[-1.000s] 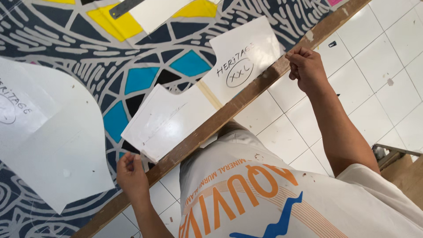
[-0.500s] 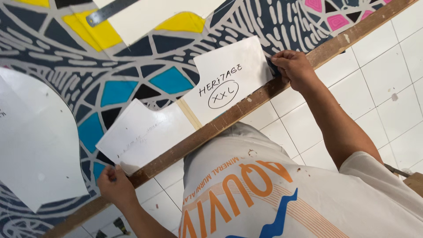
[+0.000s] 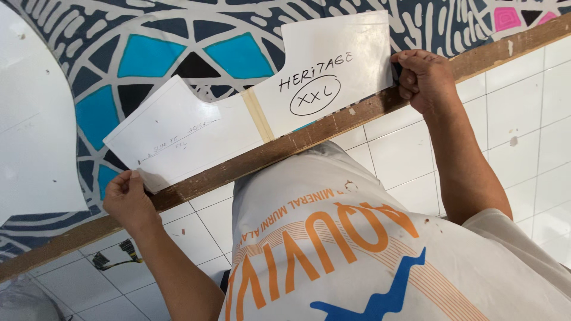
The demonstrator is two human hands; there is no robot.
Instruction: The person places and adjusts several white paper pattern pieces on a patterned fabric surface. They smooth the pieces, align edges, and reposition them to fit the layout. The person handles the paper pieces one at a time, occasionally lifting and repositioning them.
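The paper pattern (image 3: pixel 250 113) lies on the cloth (image 3: pixel 148 53), its near edge over the table's wooden edge (image 3: pixel 333 128).

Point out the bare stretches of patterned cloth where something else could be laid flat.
Free: the blue and black patterned cloth above the white template, between it and the large white sheet. Crowded: the wooden table edge, where the left hand and right hand grip the template.

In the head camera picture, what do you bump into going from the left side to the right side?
Big white pattern sheet → left hand → white paper pattern held over the patterned cloth → right hand → white tiled floor.
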